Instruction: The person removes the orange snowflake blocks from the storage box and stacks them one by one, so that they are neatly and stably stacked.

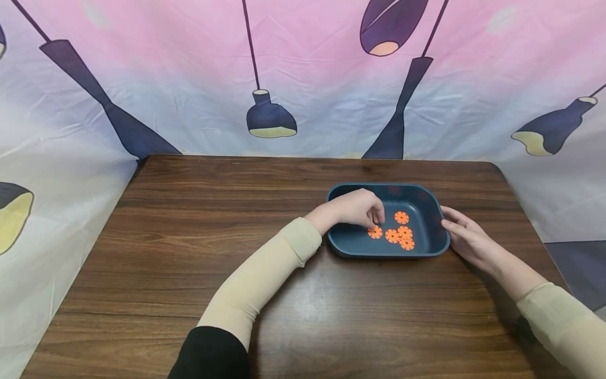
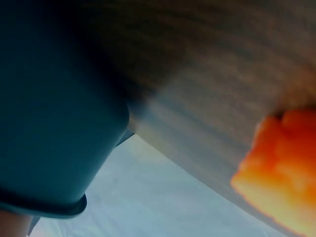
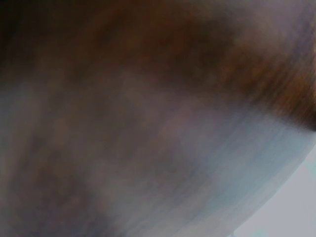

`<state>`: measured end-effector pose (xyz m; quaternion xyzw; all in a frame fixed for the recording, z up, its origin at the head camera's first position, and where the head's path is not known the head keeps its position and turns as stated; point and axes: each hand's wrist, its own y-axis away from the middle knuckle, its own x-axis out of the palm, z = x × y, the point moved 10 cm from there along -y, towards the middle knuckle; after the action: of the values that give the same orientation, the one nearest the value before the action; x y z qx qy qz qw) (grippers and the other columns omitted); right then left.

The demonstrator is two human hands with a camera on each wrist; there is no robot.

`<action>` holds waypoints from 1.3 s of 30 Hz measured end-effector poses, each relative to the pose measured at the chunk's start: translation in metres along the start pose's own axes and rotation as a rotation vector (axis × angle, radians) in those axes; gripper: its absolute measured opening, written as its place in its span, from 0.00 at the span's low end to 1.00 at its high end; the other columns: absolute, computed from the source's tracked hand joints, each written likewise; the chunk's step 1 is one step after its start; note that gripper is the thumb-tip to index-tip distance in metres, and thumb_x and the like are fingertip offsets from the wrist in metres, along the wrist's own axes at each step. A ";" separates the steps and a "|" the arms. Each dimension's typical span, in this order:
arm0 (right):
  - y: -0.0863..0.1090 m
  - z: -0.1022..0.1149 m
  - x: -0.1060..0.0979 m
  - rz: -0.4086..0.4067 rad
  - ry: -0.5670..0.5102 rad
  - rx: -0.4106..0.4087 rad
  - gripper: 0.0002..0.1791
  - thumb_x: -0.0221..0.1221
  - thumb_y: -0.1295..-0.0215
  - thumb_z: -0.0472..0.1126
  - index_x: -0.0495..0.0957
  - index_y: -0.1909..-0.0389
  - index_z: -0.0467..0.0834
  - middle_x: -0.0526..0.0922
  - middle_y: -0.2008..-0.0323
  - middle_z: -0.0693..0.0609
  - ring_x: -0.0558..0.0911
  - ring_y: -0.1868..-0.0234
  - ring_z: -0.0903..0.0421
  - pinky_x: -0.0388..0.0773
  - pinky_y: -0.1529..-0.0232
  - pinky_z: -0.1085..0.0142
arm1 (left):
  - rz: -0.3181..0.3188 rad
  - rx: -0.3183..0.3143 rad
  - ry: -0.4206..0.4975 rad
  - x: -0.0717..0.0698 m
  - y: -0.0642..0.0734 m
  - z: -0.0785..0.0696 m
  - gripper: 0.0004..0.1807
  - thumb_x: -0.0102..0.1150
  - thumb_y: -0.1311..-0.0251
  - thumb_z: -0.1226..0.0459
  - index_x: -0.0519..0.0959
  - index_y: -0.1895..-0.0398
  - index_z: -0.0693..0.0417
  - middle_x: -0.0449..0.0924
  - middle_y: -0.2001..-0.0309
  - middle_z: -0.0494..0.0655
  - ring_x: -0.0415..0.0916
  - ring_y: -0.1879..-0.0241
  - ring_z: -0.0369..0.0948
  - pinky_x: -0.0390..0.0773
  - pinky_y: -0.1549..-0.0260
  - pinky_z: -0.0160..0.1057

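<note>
A dark blue-green plastic tub stands on the table's right half. Several flat orange notched discs lie on its floor, some overlapping. My left hand reaches in over the tub's left side, fingers bent downward. Its fingertips are right at the upper edge of the leftmost orange disc; I cannot tell whether they pinch it. At the tub's right end, my right hand holds the rim, thumb and fingers at the wall. The left wrist view shows the tub's outer side close up and a blurred bright orange shape.
The brown wood-grain table extends left of the tub and in front of it. Behind its back edge hangs a pink and blue cloth printed with lamps. Blurred table surface takes up most of the right wrist view.
</note>
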<state>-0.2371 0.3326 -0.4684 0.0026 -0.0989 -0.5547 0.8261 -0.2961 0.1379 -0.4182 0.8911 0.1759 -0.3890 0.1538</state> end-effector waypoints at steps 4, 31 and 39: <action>0.000 0.001 0.003 0.015 -0.001 -0.017 0.22 0.41 0.13 0.34 0.72 0.31 0.58 0.81 0.37 0.67 0.80 0.37 0.72 0.77 0.39 0.79 | 0.018 -0.008 -0.033 0.005 -0.002 0.000 0.08 0.70 0.32 0.69 0.88 0.51 0.56 0.90 0.53 0.49 0.86 0.54 0.40 0.83 0.55 0.29; 0.000 0.003 0.005 0.028 -0.034 -0.020 0.23 0.41 0.14 0.34 0.73 0.31 0.57 0.81 0.37 0.65 0.81 0.37 0.71 0.77 0.39 0.78 | 0.035 -0.040 -0.098 0.011 -0.005 0.004 0.06 0.73 0.34 0.65 0.85 0.58 0.52 0.86 0.59 0.45 0.81 0.59 0.38 0.81 0.57 0.30; -0.001 0.002 0.004 0.014 -0.034 -0.008 0.23 0.41 0.14 0.34 0.74 0.32 0.58 0.82 0.38 0.65 0.81 0.38 0.71 0.78 0.40 0.78 | 0.015 -0.015 -0.054 0.005 -0.002 0.000 0.03 0.68 0.31 0.68 0.84 0.62 0.51 0.86 0.64 0.44 0.81 0.63 0.37 0.81 0.60 0.29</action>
<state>-0.2364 0.3287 -0.4658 -0.0105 -0.1106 -0.5492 0.8283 -0.2936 0.1403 -0.4222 0.8805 0.1681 -0.4102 0.1682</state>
